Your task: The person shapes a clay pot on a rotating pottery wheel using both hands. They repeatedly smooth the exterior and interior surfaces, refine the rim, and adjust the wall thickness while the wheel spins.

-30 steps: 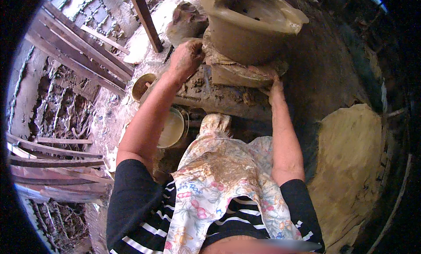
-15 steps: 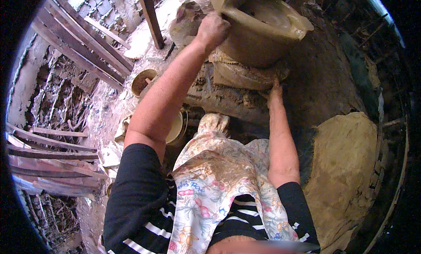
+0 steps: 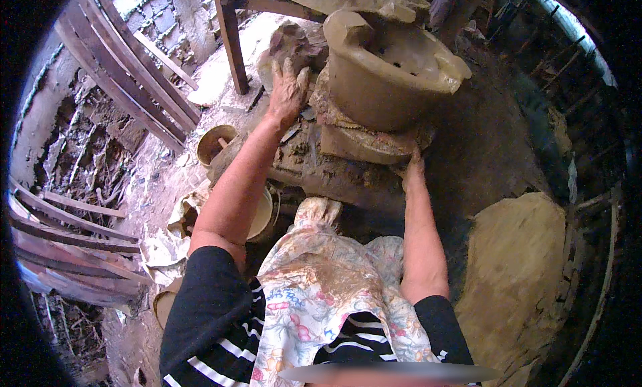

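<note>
A large unfired clay pot (image 3: pixel 394 69) with a thick rim stands on a clay-caked turning base (image 3: pixel 364 143) in front of me. My left hand (image 3: pixel 287 89) reaches far forward, fingers spread on a dark lump of clay (image 3: pixel 294 46) left of the pot. My right hand (image 3: pixel 412 166) presses against the lower right edge of the base, under the pot; its fingers are partly hidden. A mud-stained floral apron (image 3: pixel 328 300) covers my lap.
A small clay bowl (image 3: pixel 214 143) and a pale bucket (image 3: pixel 262 216) sit on the ground at the left. Wooden planks (image 3: pixel 127 73) lean at the far left, a wooden post (image 3: pixel 231 39) stands behind. A big slab of clay (image 3: pixel 515 273) lies at the right.
My left hand went from the base's left side up to the pot's rim, then settled on the clay lump left of the pot. The right hand stayed at the base.
</note>
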Available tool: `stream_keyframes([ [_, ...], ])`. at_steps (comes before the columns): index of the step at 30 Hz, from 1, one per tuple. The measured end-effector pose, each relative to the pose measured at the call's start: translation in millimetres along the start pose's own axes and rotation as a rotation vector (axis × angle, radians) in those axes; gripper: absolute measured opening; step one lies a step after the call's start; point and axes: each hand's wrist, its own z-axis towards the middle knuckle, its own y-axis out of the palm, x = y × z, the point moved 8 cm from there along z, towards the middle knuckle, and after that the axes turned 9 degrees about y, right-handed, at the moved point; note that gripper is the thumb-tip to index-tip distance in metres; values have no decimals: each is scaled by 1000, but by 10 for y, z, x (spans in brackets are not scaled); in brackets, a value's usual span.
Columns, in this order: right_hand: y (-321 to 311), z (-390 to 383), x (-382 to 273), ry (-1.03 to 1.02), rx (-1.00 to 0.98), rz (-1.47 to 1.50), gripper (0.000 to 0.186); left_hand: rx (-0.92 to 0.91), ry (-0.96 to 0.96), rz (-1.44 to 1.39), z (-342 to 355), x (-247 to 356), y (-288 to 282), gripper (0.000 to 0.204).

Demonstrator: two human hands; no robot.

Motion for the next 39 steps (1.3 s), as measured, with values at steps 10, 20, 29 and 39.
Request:
stream_keyframes([
  [10,10,-175,-122,-56,-107,24,76,226,74,-470,953,644,131,76],
  [20,-11,-2,67,-114,-27,-3,70,171,-348,-1153,910,228,627,78],
  [29,55,1,63,-8,-75,-36,70,46,278,-74,681,636,121,72],
  [39,-207,249,287,50,125,35,76,-851,378,422,1301,1075,550,52],
])
